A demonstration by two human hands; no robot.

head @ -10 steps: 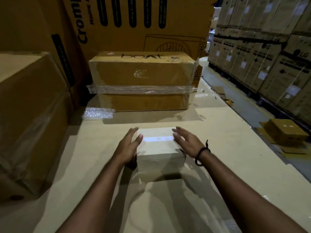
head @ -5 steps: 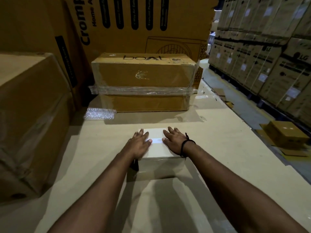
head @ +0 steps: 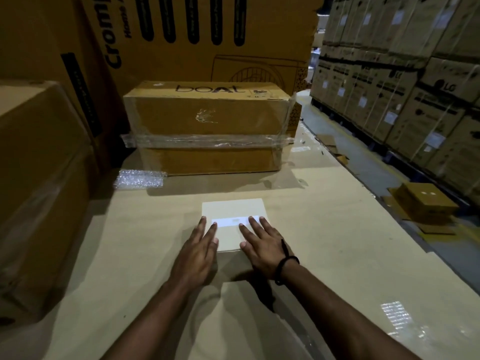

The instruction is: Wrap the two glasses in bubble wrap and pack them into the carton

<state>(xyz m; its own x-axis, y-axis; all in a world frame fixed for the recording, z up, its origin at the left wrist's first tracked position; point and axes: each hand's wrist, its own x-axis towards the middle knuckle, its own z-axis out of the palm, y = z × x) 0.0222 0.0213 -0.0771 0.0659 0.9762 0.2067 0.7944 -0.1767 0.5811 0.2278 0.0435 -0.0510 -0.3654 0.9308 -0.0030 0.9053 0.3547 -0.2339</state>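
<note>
Carton (head: 233, 209): small, pale, top flaps down, standing on the pale cardboard sheet (head: 324, 229) near the middle of the view. A light strip of tape (head: 226, 222) runs left to right across its top, nearer the person's side.

Left hand (head: 197, 253): palm down, fingers straight and close together, lying on the near-left part of the carton top. Its fingertips (head: 214, 224) reach the left end of the tape. The heel of the hand overhangs the near-left edge. It grips nothing.

Right hand (head: 262, 245): palm down, fingers straight and slightly fanned, lying on the near-right part of the top. Its fingertips (head: 251, 219) touch the right end of the tape. It grips nothing. A black band (head: 284, 268) sits on this wrist.

Between the two hands a bare patch of the carton top and the middle of the tape show. The far half of the top lies beyond both sets of fingertips, uncovered.

Bubble wrap (head: 140, 178): one small piece flat on the sheet, well beyond the carton and to the left, apart from both hands, just beside the lower left corner of the brown box (head: 207, 126), which is bound with clear film.

Surroundings: a tall printed box (head: 207, 35) stands behind the brown box. A large box (head: 39, 178) stands at far left. Stacked boxes (head: 415, 87) line the aisle on the right, with a small floor box (head: 426, 203) below them.
</note>
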